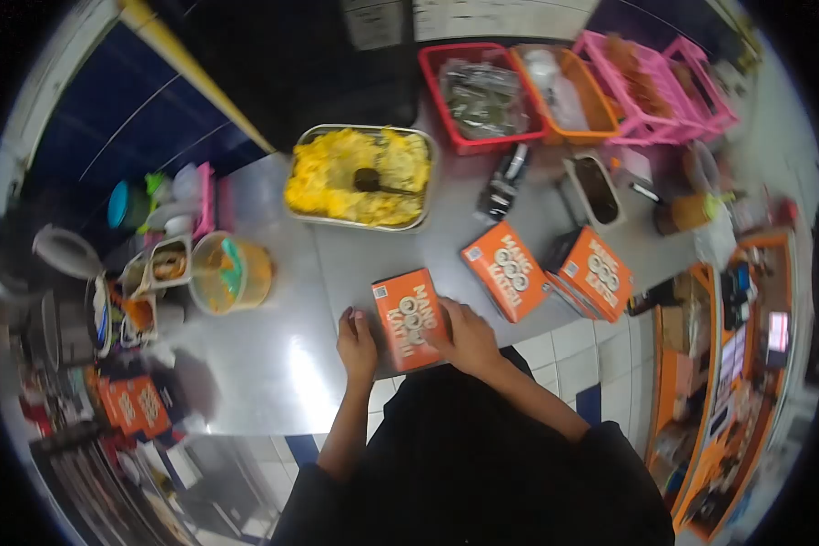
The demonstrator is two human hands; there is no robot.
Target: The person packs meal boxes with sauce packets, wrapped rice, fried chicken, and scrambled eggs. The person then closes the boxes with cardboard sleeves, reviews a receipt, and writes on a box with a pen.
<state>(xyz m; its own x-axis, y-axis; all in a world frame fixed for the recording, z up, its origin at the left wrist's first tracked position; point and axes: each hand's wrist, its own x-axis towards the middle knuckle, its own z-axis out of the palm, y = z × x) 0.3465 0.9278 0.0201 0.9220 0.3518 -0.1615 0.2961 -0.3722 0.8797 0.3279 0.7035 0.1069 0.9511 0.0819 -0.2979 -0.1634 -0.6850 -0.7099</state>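
Note:
An orange printed food box (402,318) lies on the steel table directly in front of me, its lid closed and lettered in white. My right hand (471,340) grips its right side, with the thumb over the top. Just left of the box, my left hand (358,348) is held with its fingers apart and slightly bent, nothing visible in them. Another orange box (505,271) sits to the right of the one I hold. Beyond it is a stack of similar boxes (597,275).
A metal tray (311,218) of yellow food with a dark spoon (373,181) stands behind. Red (478,146) and orange baskets (584,136) line the back. To the left is a tub (211,287) of orange contents. A black-and-white packet (500,189) lies right of the tray.

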